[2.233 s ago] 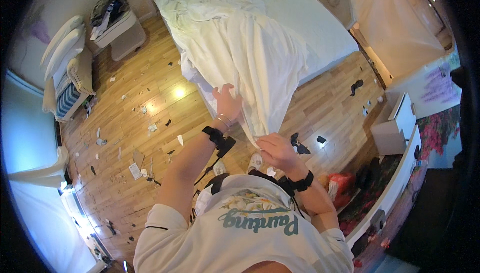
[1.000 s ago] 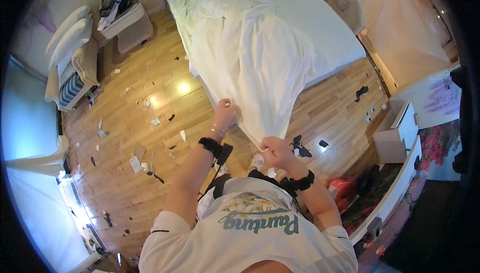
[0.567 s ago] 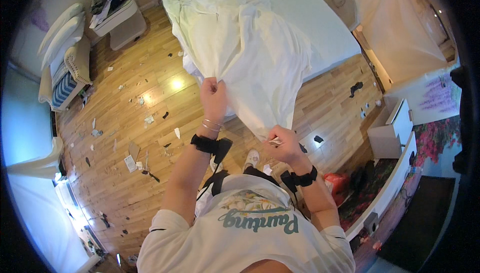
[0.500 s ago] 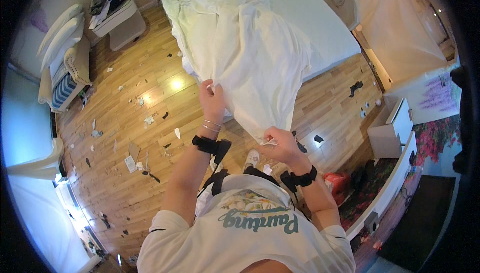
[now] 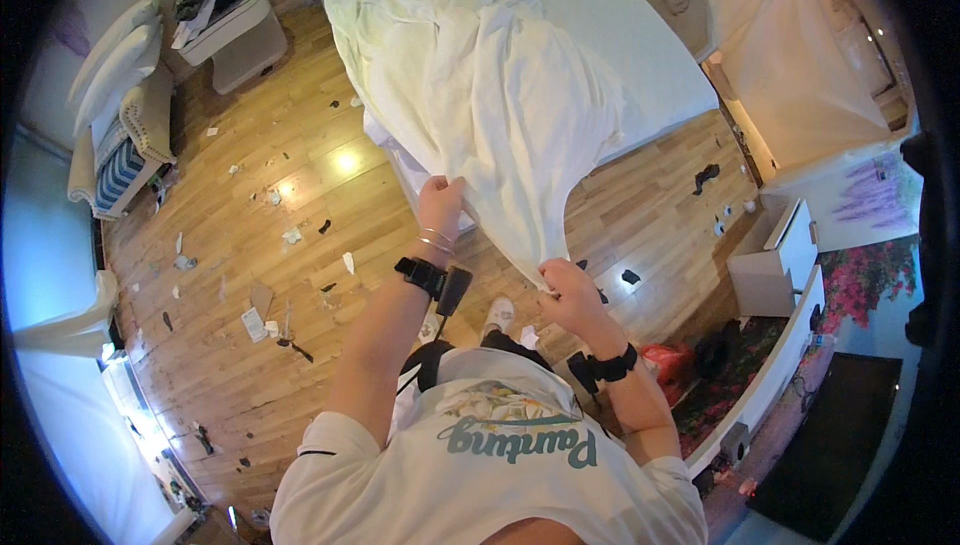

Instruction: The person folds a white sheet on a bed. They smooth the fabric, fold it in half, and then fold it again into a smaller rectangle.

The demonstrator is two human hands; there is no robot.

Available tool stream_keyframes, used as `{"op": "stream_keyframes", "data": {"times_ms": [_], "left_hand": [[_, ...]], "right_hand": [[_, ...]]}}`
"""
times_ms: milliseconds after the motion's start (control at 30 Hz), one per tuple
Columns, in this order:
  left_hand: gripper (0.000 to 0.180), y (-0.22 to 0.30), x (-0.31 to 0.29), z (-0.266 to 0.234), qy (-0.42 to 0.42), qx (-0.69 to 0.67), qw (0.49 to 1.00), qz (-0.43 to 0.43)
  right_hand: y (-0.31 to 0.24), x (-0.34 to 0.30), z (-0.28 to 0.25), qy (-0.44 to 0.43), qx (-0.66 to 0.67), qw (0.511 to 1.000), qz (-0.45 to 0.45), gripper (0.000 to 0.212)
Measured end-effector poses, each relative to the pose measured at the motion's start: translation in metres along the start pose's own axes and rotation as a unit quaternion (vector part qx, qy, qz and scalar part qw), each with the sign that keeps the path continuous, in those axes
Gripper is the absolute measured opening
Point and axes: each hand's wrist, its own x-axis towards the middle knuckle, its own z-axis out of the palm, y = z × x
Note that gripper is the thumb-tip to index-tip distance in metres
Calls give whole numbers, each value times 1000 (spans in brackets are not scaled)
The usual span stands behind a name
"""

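Both arms reach forward from my white printed T-shirt (image 5: 500,485). My left hand (image 5: 440,207): fingers curled closed, pinching the left edge of a large, rumpled white cloth sheet (image 5: 500,135). Thin, pale metal bangles (image 5: 437,238) on that wrist; below them a black strap (image 5: 424,275) with a dark boxy device (image 5: 455,290).

My right hand (image 5: 572,297), lower and nearer my body: fingers folded shut around the sheet's narrow near corner. Just how the fingertips lie under the cloth, I cannot tell. Black strap (image 5: 612,363) on this wrist too.

Sheet: heaped in creases over the left and middle part of a wide, pale mattress (image 5: 650,85), hanging past its near edge and tapering down to my right hand. Folds run lengthwise; the lower edge stretches slantwise between my two hands, above the floor.

Underfoot: glossy brown wooden floor (image 5: 230,255), strewn with paper scraps and dark bits. My white shoe (image 5: 499,313) shows below, between my forearms. Far left, a beige studded armchair (image 5: 150,120) bearing stacked white pillows (image 5: 120,60). Right, near my right forearm, a crumpled red plastic bag (image 5: 668,365).
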Motion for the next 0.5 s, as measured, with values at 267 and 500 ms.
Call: {"op": "stream_keyframes", "data": {"times_ms": [267, 500], "left_hand": [[18, 30, -15, 9, -38, 187, 966, 173], [21, 61, -26, 1, -120, 181, 964, 151]], "right_hand": [[-25, 52, 14, 70, 80, 980, 170, 39], [-64, 128, 38, 70, -122, 981, 130, 53]]}}
